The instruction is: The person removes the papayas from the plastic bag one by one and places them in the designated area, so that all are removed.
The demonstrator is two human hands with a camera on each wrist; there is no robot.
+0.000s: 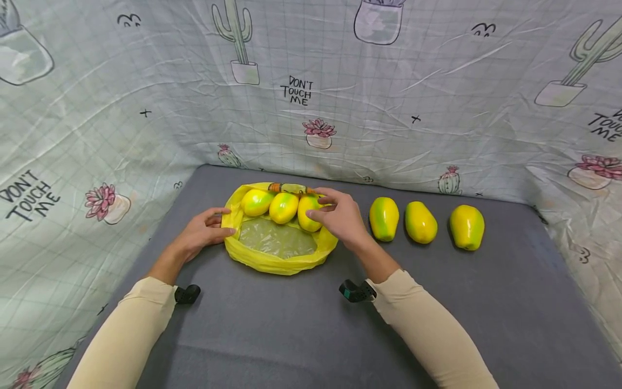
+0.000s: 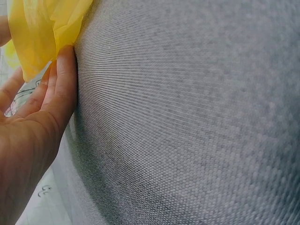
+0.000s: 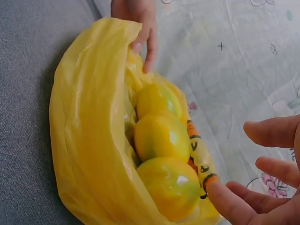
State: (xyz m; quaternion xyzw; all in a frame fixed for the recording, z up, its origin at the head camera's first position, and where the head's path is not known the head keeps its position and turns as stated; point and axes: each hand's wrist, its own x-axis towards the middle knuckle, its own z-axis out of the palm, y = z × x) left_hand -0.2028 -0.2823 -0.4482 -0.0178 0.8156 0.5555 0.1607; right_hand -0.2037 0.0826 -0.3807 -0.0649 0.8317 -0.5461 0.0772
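A yellow plastic bag (image 1: 272,263) lies with its mouth wide and its rim rolled out on the grey cloth. Inside, along the far side, are three glossy yellow-green mangoes, the left mango (image 1: 256,202), middle mango (image 3: 161,137) and right mango (image 1: 307,212). My left hand (image 1: 201,232) holds the bag's left rim, the film between thumb and fingers in the left wrist view. Above the right mango hovers my right hand (image 1: 342,216), its fingers spread and loosely bent. In the right wrist view one fingertip comes close to the printed rim; whether it touches cannot be told.
Three more mangoes stand in a row right of the bag: a near mango (image 1: 384,219), a second mango (image 1: 420,222) and a far-right mango (image 1: 467,227). A patterned curtain (image 1: 369,124) rises behind and beside the grey cloth (image 1: 272,335). Dark devices sit at both wrists.
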